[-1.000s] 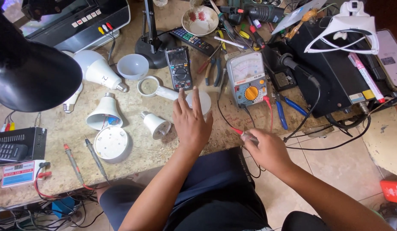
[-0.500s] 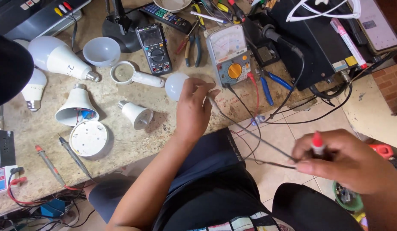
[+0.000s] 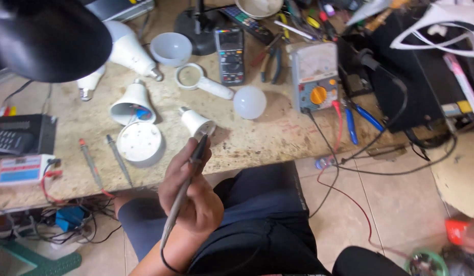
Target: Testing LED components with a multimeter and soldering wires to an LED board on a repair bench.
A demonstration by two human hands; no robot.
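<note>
My left hand (image 3: pixel 191 197) is over my lap at the table's front edge, closed around a black test probe (image 3: pixel 197 153). The probe's tip points up toward a small white bulb base (image 3: pixel 195 121) lying on the table, and its lead trails down past my wrist. My right hand (image 3: pixel 471 236) is blurred at the lower right edge, low over the floor, gripping a red probe (image 3: pixel 455 231). A red wire (image 3: pixel 349 199) runs from there up to the analog multimeter (image 3: pixel 313 76). A white bulb dome (image 3: pixel 249 102) rests beside the meter.
On the worktable are a digital multimeter (image 3: pixel 230 55), a magnifying glass (image 3: pixel 188 76), a round white disc (image 3: pixel 139 142), an open bulb housing (image 3: pixel 132 105), a large bulb (image 3: pixel 128 48), two screwdrivers (image 3: pixel 88 163) and pliers. A black lamp shade (image 3: pixel 48 38) hangs at the upper left. A green round object (image 3: pixel 426 263) lies on the floor.
My left hand left the white dome on the table and drew back over my lap, now gripping the black probe. My right hand dropped toward the floor at the lower right with the red probe.
</note>
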